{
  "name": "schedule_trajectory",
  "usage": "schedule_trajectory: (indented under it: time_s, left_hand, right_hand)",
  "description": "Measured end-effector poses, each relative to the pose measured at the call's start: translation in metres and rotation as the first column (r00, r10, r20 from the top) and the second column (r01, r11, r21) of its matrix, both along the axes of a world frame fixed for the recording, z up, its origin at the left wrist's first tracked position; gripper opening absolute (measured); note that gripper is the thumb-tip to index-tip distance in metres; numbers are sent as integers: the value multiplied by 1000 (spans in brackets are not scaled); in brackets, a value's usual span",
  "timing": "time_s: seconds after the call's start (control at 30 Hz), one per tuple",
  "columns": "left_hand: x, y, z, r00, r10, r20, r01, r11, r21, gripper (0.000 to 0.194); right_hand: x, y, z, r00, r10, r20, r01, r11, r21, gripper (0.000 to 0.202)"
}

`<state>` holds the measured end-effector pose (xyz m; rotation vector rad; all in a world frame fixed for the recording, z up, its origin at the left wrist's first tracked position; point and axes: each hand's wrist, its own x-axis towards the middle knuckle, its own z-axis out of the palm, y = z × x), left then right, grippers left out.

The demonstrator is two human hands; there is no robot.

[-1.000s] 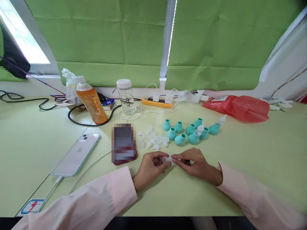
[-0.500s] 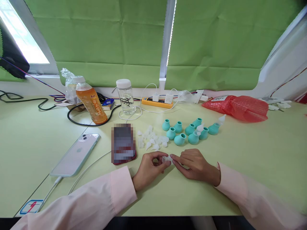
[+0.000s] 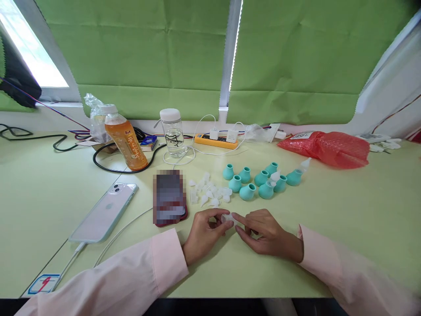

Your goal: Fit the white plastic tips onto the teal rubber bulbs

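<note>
Between the thumb and index finger of my left hand (image 3: 208,229) is a small, clear, tube-like plastic piece (image 3: 226,218). The index finger and thumb of my right hand (image 3: 263,229) are at its right end, the index fingertip resting on it. Fingers partly cover the piece, so its full shape is hidden. Just beyond my hands lies a scatter of translucent white plastic pieces (image 3: 210,193), some of them pointed. To their right stand several teal rubber bulbs (image 3: 247,192) with round open necks. Two have clear pointed tips (image 3: 305,164) attached at the neck.
Left of the pieces lies a red-edged phone (image 3: 169,197) with a blurred screen; a pale phone (image 3: 104,213) charges farther left. Behind are an orange drink bottle (image 3: 126,142), a water bottle (image 3: 173,136), a yellow power strip (image 3: 215,141) and a red bubble-wrap bag (image 3: 342,149).
My right index fingertip has shifted slightly left along the clear piece, and its thumb sits a little lower, farther from the index finger. My left hand keeps its pinch.
</note>
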<state>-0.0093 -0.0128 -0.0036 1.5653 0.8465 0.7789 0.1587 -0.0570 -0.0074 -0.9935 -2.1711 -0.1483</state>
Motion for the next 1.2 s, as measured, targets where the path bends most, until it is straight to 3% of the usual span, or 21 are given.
schedule_trajectory:
  time_s: [0.1, 0.17, 0.27, 0.33, 0.47, 0.57, 0.77, 0.9, 1.07, 1.13, 1.2]
  left_hand:
    - [-1, 0, 0, 1000, 0, -3, 0, 999, 42, 26]
    - [-1, 0, 2, 1000, -1, 7, 1, 995, 101, 25]
    - [-1, -1, 4, 999, -4, 45, -4, 985, 173, 23]
    - [-1, -1, 5, 998, -9, 63, -4, 978, 207, 21]
    - [-2, -4, 5, 999, -8, 49, -6, 957, 289, 19]
    - [-3, -5, 5, 1000, -13, 16, 7, 946, 324, 19]
    - [-4, -6, 2, 1000, -1, -29, 12, 924, 383, 19]
    - [-4, -6, 2, 999, 22, -42, -4, 917, 400, 20]
    - [-3, -10, 7, 1000, -18, -18, 22, 957, 288, 19]
    - [-4, -11, 9, 999, -34, 19, 30, 978, 209, 21]
    - [-5, -10, 10, 998, -42, 52, 34, 990, 136, 23]
  right_hand:
    - [-4, -2, 3, 987, -22, -161, 8, 996, -89, 29]
    - [-6, -2, 7, 937, -119, -330, 36, 968, -248, 20]
    - [-8, 0, 13, 843, -285, -455, -11, 839, -545, 25]
    - [-8, 1, 15, 822, -313, -476, -105, 738, -667, 28]
    - [-8, 4, 14, 815, -260, -518, -291, 590, -754, 27]
    - [-8, 5, 14, 789, -265, -554, -362, 529, -768, 30]
    - [-8, 3, 15, 801, -217, -558, -389, 521, -760, 28]
    - [-10, 2, 15, 767, -218, -603, -420, 539, -730, 25]
    - [-8, 2, 12, 762, -212, -612, -407, 577, -707, 29]
    - [-5, 4, 10, 759, -230, -609, -359, 632, -686, 33]
    - [-2, 5, 10, 756, -295, -585, -202, 744, -637, 34]
